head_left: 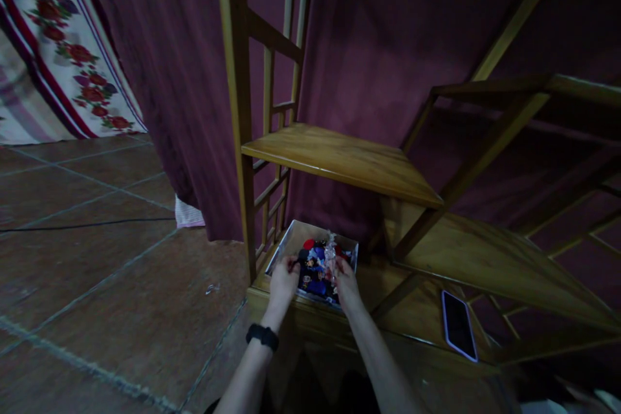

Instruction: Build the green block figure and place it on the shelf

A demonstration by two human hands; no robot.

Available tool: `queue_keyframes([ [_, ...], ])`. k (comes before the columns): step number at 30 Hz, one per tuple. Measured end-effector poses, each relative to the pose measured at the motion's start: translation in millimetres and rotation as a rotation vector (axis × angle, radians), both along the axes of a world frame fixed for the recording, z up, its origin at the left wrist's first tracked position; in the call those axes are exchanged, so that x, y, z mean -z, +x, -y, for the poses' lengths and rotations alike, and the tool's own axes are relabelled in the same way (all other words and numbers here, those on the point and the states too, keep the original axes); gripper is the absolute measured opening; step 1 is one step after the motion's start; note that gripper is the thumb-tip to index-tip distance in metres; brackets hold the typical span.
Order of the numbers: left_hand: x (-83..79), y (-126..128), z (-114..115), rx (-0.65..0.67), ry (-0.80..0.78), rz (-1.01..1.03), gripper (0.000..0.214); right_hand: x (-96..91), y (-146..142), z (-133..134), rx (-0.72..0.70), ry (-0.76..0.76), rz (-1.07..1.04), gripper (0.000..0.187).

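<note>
A shallow open box (297,233) sits on the bottom board of a wooden shelf unit (339,158). It holds several small toy figures (315,265) in blue, red and black. My left hand (284,278) is closed at the box's left rim, fingers pinched on something dark among the figures. My right hand (345,281) is closed on a thin, clear, glittery piece (330,252) that stands upright over the box. A black band (262,335) is on my left wrist.
A phone (458,325) with a pale case lies flat on the bottom board to the right. Dark red curtains (184,77) hang behind the shelf. Brown floor tiles (97,259) spread left, with a black cable (87,225) across them. A flowered cloth (58,45) hangs far left.
</note>
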State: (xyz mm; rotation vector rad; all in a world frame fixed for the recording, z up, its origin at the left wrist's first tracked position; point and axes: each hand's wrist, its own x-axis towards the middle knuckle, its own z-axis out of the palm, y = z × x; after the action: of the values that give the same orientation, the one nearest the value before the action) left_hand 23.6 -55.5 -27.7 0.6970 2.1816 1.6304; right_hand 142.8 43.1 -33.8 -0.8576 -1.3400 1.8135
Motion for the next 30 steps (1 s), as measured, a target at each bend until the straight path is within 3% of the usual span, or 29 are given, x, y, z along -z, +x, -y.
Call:
queue_keyframes([
  [4, 12.2, 29, -13, 0.217, -0.318, -0.430, 0.037, -1.2, 28, 3, 0.012, 0.008, 0.024, 0.037],
  [8, 28.5, 47, -29, 0.333, -0.506, -0.567, 0.048, -0.8, 34, 4, -0.004, 0.017, -0.028, 0.035],
  [11, 34.1, 45, -37, 0.372, -0.571, -0.594, 0.050, -0.4, 36, 1, -0.006, -0.011, -0.018, 0.035],
  [15, 34.1, 26, -41, 0.359, -0.593, -0.562, 0.050, -1.8, 42, -9, 0.040, -0.038, -0.034, 0.036],
  [20, 35.2, 4, -39, 0.212, -0.620, -0.507, 0.044, -3.8, 47, -18, 0.110, -0.091, -0.053, 0.033],
  [25, 18.7, 29, -49, 0.092, -0.557, -0.663, 0.038, -7.4, 48, -25, 0.155, -0.111, -0.058, 0.034],
  [27, 11.6, 51, -56, 0.249, -0.459, -0.699, 0.038, -8.1, 48, -27, 0.153, -0.108, -0.061, 0.033],
  [30, 9.6, 80, -64, 0.603, -0.425, -0.608, 0.038, -8.1, 48, -28, 0.152, -0.118, -0.050, 0.034],
])
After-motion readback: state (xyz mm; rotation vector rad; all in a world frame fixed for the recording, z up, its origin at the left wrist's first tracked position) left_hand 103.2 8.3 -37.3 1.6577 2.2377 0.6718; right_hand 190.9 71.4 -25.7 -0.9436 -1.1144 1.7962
